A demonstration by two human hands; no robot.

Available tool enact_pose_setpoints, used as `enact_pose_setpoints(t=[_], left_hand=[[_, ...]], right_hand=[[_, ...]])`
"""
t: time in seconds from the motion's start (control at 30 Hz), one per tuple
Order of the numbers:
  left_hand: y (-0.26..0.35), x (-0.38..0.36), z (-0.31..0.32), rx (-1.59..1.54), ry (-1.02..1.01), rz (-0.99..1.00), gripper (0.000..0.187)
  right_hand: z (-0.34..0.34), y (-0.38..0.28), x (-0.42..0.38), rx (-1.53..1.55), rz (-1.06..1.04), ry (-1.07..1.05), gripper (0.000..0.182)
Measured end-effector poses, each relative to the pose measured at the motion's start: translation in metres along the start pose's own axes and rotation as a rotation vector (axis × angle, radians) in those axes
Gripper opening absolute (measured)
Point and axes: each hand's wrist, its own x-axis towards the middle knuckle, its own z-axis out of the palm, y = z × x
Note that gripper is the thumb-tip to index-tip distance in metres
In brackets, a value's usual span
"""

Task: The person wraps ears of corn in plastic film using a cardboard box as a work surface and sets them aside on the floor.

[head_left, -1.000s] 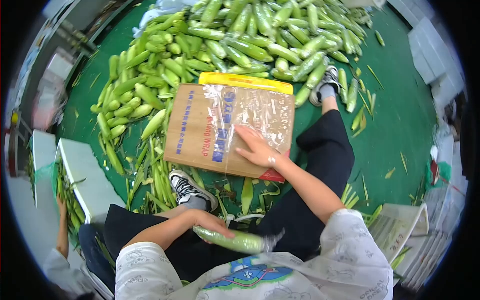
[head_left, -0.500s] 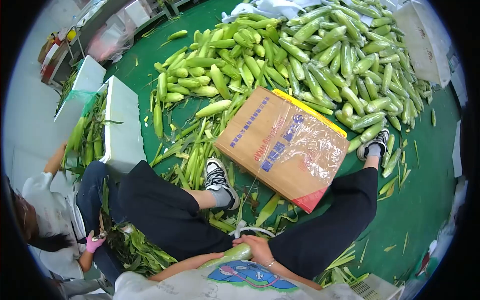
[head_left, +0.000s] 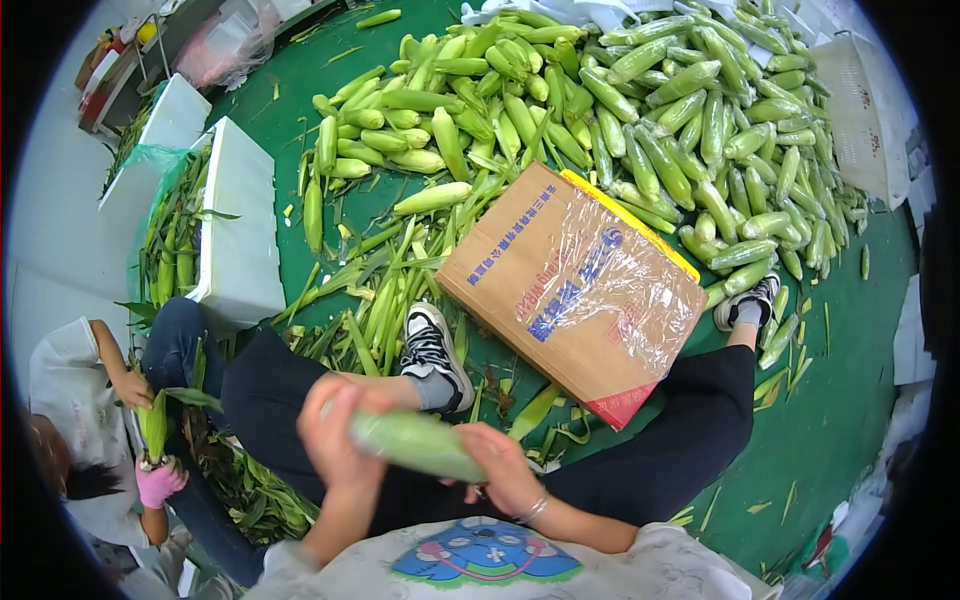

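A light-green ear of corn in its husk (head_left: 415,443), with a film-like sheen, is held level above my lap. My left hand (head_left: 340,435), blurred by motion, is closed round its left end. My right hand (head_left: 505,472) grips the other end with bent fingers. Beyond them, a cardboard box (head_left: 500,270) with clear wrap across its top lies between my feet. Unwrapped ears of corn (head_left: 425,100) are heaped behind it, left of a larger pile of film-wrapped ears (head_left: 690,110).
At left, a co-worker's pink-gloved hand (head_left: 160,482) and bare hand (head_left: 132,388) hold another ear of corn (head_left: 153,425). White foam boxes (head_left: 240,225) stand nearby with corn inside. Loose husks (head_left: 375,310) litter the green floor (head_left: 850,340). A white crate (head_left: 865,120) stands far right.
Both my hands have risen from my lap with the ear of corn and moved forward, the left one most. The co-worker's hands have come together on an ear.
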Motion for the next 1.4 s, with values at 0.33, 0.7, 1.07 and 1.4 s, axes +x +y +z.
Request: enact_pose_setpoints(t=[0.33,0.7,1.07,1.4], left_hand=[[-0.145,0.194,0.242,0.555,-0.959,-0.006,0.029],[-0.307,0.559,0.184,1.026,-0.060,0.139,0.065],[-0.101,0.272,0.191,-0.759,-0.605,-0.086,0.041],[-0.060,0.079,0.065,-0.363,-0.820,-0.192,0.085]], right_hand=[[-0.242,-0.246,0.075,0.030,-0.579,0.812,0.024],[-0.528,-0.370,0.119,-1.927,-0.546,1.500,0.075],[-0.093,-0.227,0.079,-0.739,-0.670,0.324,0.071],[-0.019,-0.196,-0.033,-0.899,-1.011,0.567,0.032]])
